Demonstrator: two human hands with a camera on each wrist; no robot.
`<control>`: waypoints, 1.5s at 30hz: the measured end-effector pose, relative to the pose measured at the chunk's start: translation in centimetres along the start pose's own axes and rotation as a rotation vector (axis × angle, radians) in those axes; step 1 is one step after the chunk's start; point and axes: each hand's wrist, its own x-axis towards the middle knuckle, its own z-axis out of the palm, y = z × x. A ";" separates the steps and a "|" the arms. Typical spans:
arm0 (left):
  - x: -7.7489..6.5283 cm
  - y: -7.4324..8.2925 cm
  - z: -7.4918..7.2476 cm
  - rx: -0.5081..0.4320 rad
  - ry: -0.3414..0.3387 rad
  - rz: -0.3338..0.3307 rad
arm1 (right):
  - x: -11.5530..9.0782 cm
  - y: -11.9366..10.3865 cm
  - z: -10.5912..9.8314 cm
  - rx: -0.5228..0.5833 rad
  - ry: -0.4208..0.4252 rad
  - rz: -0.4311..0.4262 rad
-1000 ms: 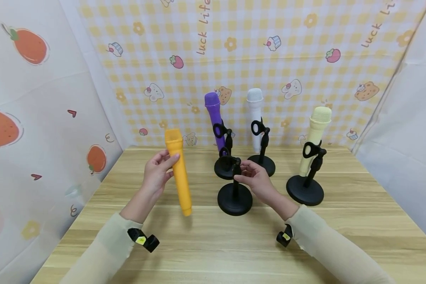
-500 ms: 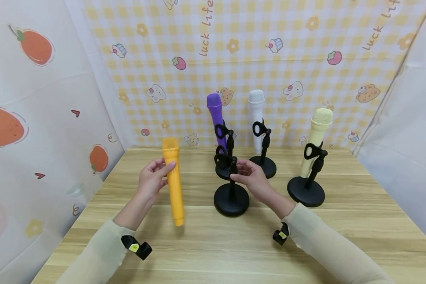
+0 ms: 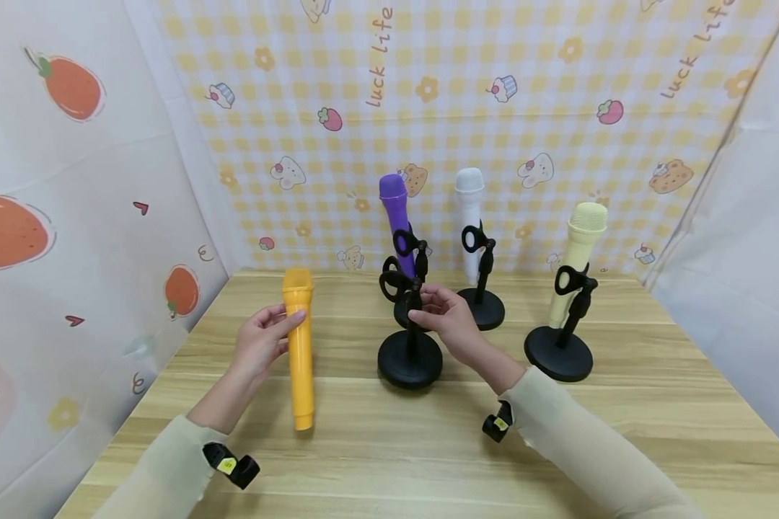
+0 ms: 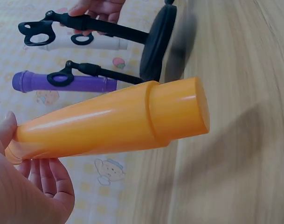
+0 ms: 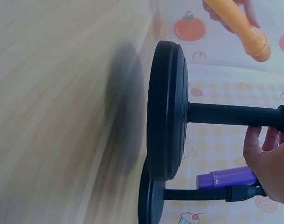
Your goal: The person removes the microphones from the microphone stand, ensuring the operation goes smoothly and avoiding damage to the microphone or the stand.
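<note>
In the head view my left hand (image 3: 263, 342) holds an orange microphone (image 3: 301, 375) near its head, thumb in front and fingers behind. The microphone is nearly upright, head up, and its tail end (image 4: 181, 107) hangs over the table. My right hand (image 3: 451, 321) pinches the stem of a black microphone stand (image 3: 410, 360) with an open ring clip at its top. In the right wrist view the stand's round base (image 5: 167, 112) is apart from its shadow, just above the tabletop. Nothing sits in this stand's clip.
Behind the held stand, a purple microphone (image 3: 396, 209) leans in a stand. A white microphone (image 3: 470, 205) in its stand is right of that, and a pale yellow microphone (image 3: 578, 241) in another stand (image 3: 558, 353) is farther right. A patterned cloth (image 3: 428, 137) backs the wooden table (image 3: 389, 447).
Both hands have moved left. The orange microphone has come lower and nearer, and stands straighter. The held stand has shifted left with my right hand; the other microphones stay put.
</note>
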 end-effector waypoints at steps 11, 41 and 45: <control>-0.4 -0.2 -3.2 0.079 0.029 -0.041 | 1.3 -0.3 2.3 0.032 -0.029 -0.021; -0.3 -1.5 -11.9 0.353 -0.029 -0.227 | 6.0 -1.7 8.1 0.152 -0.060 -0.013; -0.3 -1.7 -12.9 0.391 -0.055 -0.225 | 6.9 -1.5 8.8 0.154 -0.076 -0.014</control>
